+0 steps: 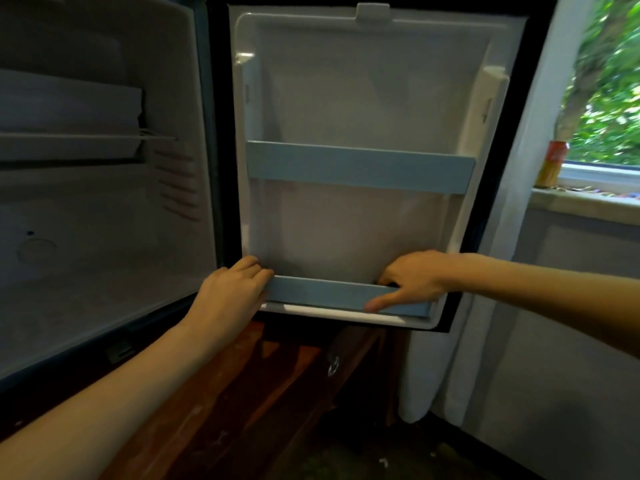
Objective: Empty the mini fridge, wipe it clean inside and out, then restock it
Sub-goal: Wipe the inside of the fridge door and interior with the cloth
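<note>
Blue-grey plastic, the lower door rail [325, 294] is gripped at both ends by the hands: the left hand [230, 292] is curled round one end, the right hand [412, 282] hooked behind the other. By an uneven pull it could be jammed or snapped. The mini fridge [104, 237] is stood open; no items are seen inside it or on its door [363, 98].

No legible text; print on can [553, 163] on windowsill [585, 199] too blurred to read.
</note>
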Available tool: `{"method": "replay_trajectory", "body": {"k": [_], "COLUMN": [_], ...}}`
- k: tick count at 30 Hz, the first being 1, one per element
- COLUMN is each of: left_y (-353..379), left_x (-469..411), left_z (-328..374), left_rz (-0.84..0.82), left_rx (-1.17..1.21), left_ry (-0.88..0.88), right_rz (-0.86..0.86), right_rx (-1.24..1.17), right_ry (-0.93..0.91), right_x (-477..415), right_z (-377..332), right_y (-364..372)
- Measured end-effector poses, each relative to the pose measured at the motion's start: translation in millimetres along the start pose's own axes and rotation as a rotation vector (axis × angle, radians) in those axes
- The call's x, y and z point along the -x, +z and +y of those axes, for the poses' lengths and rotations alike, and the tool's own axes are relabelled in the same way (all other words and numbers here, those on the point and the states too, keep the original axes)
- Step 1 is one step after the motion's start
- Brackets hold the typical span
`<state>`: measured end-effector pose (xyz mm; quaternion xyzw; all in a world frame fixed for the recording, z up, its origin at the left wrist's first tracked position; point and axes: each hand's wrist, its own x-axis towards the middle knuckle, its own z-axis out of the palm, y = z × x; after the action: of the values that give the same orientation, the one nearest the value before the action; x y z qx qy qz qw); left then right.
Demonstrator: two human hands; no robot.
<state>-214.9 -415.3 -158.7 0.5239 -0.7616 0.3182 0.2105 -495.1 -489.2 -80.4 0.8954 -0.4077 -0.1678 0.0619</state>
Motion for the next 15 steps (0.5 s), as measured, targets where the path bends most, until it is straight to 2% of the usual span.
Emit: {"method": "replay_trajectory", "body": {"k": [2,7,10,12,14,15], "left_y": [-1.6,-1.2,-2.4,-2.1,-1.8,-1.7], "left_x": [-1.6,-1.2,-3.1,-5.2,-6.9,-7.5], "left_z": [2.7,4.3,5.6,4.7,2.6,1.9], "left_rz": [-0.021,0.005,0.0,-0.008,-0.024,-0.028], "left_rx": [0.0,0.01,0.027,0.026,0.031,0.036], "left_ry": [-0.013,-0.005,-0.02,-0.021,-0.027,-0.028], "right_rz": [-0.066,-0.175,-0.03,0.012,-0.098,-0.193], "right_rx": [-0.067,-0.124,-0.26,-0.474,-0.65,-0.639], "right_ry": [0.058,-0.04,-0.066,-0.044,0.064,0.09], "right_x": [-2.9,-8.4,3.3,7.3,10.5,12.9], "right_z": [5.0,13.1,23.6,26.9,28.3,28.6], "right_y": [-4.1,-18.3,-19.3,-30.6,-46.2,-52.6]}}
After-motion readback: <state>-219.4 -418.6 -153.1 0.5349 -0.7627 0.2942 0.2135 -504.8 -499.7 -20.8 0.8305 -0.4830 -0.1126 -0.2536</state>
